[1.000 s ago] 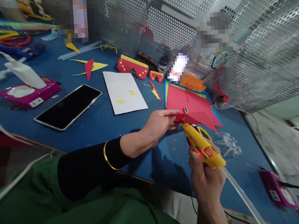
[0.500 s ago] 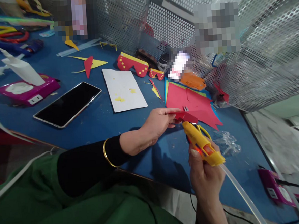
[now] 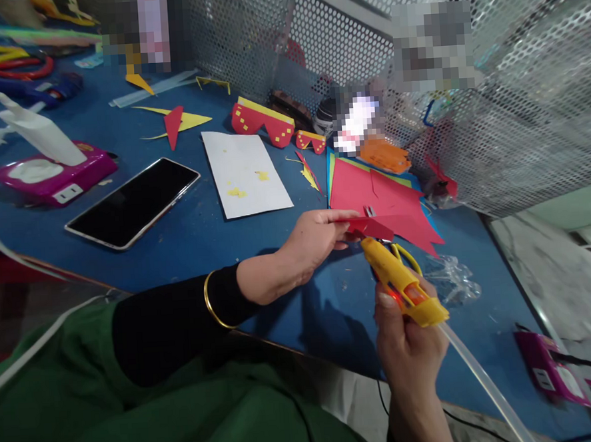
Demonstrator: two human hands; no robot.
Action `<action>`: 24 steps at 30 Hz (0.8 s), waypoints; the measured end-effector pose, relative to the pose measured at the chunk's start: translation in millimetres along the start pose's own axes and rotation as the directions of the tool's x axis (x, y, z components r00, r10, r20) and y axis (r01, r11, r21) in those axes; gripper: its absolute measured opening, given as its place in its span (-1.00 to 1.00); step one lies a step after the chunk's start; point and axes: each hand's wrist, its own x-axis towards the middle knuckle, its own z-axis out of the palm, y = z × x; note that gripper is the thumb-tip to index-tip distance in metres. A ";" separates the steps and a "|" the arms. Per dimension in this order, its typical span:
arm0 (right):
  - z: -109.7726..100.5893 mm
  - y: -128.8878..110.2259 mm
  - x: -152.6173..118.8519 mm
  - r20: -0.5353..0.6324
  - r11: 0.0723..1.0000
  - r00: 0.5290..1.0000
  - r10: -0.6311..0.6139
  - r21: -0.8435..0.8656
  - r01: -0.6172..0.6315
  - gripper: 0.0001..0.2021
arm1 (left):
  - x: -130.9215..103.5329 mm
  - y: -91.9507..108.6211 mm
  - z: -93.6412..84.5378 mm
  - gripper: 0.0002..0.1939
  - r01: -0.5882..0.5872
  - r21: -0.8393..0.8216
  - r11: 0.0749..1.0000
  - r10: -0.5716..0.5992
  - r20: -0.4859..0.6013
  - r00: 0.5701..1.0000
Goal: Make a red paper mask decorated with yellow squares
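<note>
Between the fingers and thumb of my left hand (image 3: 314,243) is a folded red paper piece (image 3: 376,228), held above the blue table. My right hand (image 3: 407,337) is wrapped round a yellow hot glue gun (image 3: 397,281) with a glowing orange-red light. Its nozzle is right by the underside of the red piece; whether they touch I cannot tell. A long clear glue stick (image 3: 485,383) sticks out of the gun's back. Behind the red piece lie red paper sheets (image 3: 368,183) on blue and yellow ones. Yellow-handled scissors (image 3: 408,257) are partly hidden behind the gun.
White paper (image 3: 244,161) with yellow scraps and a black-screened phone (image 3: 134,201) lie left of my hands. Red paper glasses (image 3: 262,123) stand by the perforated metal screen (image 3: 244,31). A magenta power socket (image 3: 57,172) is at left, crumpled clear plastic (image 3: 457,281) at right.
The view has shifted slightly. My left hand still holds the red piece and my right hand still holds the glue gun, both in nearly the same place.
</note>
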 end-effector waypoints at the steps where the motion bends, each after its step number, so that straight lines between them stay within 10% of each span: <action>1: 0.4 -0.1 -0.2 -0.005 1.000 1.000 0.008 0.004 -0.008 -0.73 | 0.1 -0.4 -0.3 -0.72 -0.004 -0.005 1.000 0.004 0.003 1.000; 24: 0.6 -0.1 3.3 -0.027 0.995 0.997 -0.066 -0.077 0.063 -0.73 | -1.9 -0.8 0.2 -0.74 -0.011 0.006 1.000 0.011 0.025 1.000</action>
